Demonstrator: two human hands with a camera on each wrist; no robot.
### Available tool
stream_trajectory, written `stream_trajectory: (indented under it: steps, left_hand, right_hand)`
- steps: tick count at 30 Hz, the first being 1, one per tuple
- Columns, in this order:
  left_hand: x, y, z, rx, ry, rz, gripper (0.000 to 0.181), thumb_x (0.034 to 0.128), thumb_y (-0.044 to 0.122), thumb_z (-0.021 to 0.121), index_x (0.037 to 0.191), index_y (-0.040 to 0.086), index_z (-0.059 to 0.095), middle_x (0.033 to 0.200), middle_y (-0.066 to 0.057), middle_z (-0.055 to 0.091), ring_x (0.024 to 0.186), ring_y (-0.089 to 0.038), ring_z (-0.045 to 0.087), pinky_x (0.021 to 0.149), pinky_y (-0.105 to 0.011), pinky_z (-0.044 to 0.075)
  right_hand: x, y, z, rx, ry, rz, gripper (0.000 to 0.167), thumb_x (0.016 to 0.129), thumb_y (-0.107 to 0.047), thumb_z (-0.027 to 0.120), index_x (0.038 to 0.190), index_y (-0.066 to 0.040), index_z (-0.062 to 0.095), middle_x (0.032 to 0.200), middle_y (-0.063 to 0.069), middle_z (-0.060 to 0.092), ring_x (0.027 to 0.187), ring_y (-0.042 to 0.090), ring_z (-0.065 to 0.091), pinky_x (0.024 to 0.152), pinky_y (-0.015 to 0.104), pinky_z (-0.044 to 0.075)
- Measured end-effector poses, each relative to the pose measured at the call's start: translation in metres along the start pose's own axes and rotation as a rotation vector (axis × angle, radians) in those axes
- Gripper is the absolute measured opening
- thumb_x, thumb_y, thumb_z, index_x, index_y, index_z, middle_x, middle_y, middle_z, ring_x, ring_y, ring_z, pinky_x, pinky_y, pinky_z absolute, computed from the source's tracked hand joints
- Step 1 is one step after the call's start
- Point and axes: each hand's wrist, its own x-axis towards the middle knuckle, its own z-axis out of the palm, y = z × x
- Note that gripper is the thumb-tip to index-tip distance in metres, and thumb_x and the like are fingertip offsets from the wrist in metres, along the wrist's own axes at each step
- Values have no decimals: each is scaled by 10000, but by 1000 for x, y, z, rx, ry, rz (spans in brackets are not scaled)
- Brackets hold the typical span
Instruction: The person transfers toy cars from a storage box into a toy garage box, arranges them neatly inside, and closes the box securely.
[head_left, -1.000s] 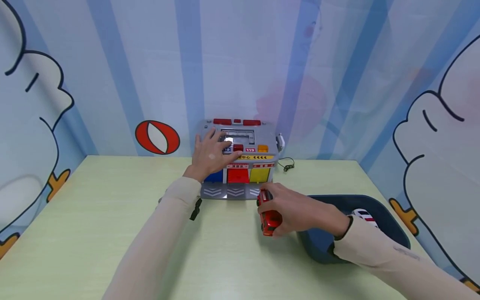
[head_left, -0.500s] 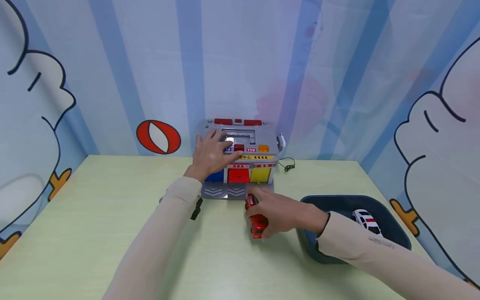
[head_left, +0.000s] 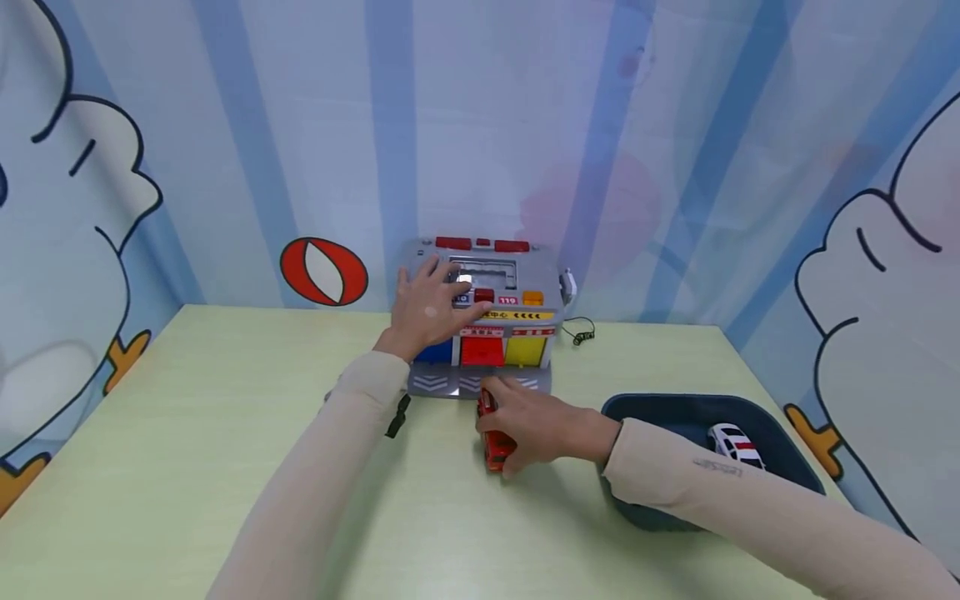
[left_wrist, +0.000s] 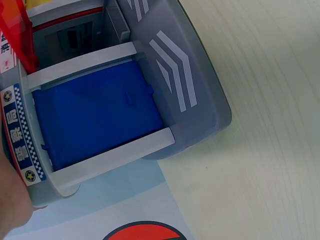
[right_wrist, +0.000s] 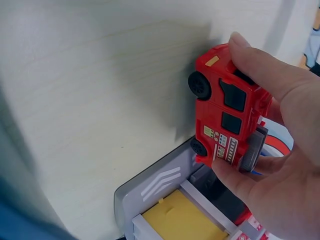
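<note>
A grey toy rescue station (head_left: 543,273) stands at the back of the table, against the backdrop. My left hand (head_left: 426,312) rests on its top with the fingers spread. In the left wrist view the blue door (left_wrist: 97,115) is down, while the red door (left_wrist: 19,35) is swung up from a dark middle bay. My right hand (head_left: 536,423) grips a red toy fire truck (right_wrist: 222,112) by its sides, just in front of the station's ramp (left_wrist: 192,85). The right wrist view shows the yellow door (right_wrist: 182,220) down.
To the right sits a dark blue tub (head_left: 660,407) with a white toy car (head_left: 735,444) in it, partly under the right sleeve. A thin black cable (head_left: 581,335) lies beside the station. A black strap (head_left: 398,417) hangs near the left sleeve.
My right hand has carried the red fire truck leftward from near the tub to in front of the middle bay. The left hand has stayed on top of the station.
</note>
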Motion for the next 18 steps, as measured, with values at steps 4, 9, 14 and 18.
stream_trajectory:
  steps: [4, 9, 14, 18]
  left_hand:
    - [1, -1, 1, -14, 6, -3, 671, 905, 705, 495, 1367, 238, 634, 1557, -58, 439, 1529, -320, 219, 1191, -701, 123]
    - [1, -1, -2, -18, 7, 0, 673, 907, 699, 501, 1369, 227, 632, 1563, -60, 431, 1532, -325, 211, 1191, -703, 113]
    - [0, 0, -2, -6, 4, -3, 663, 906, 695, 506, 1368, 236, 633, 1558, -60, 438, 1528, -324, 220, 1190, -703, 120]
    - [1, 1, 0, -6, -1, -5, 664, 903, 701, 504, 1370, 246, 631, 1557, -56, 439, 1528, -321, 224, 1192, -700, 124]
  right_hand:
    - [7, 0, 1, -14, 2, -4, 563, 767, -406, 858, 1275, -253, 671, 1540, 132, 358, 1342, 280, 377, 1020, 408, 515]
    - [14, 0, 0, -41, 20, -14, 557, 773, -405, 854, 1273, -237, 676, 1516, 146, 381, 1316, 288, 400, 1015, 403, 516]
    - [21, -3, -2, -86, 16, -3, 551, 781, -406, 849, 1276, -237, 680, 1493, 147, 410, 1294, 285, 425, 1021, 391, 513]
    - [26, -5, -1, -114, 12, 5, 546, 785, -402, 847, 1279, -242, 679, 1454, 131, 438, 1270, 267, 440, 1007, 374, 519]
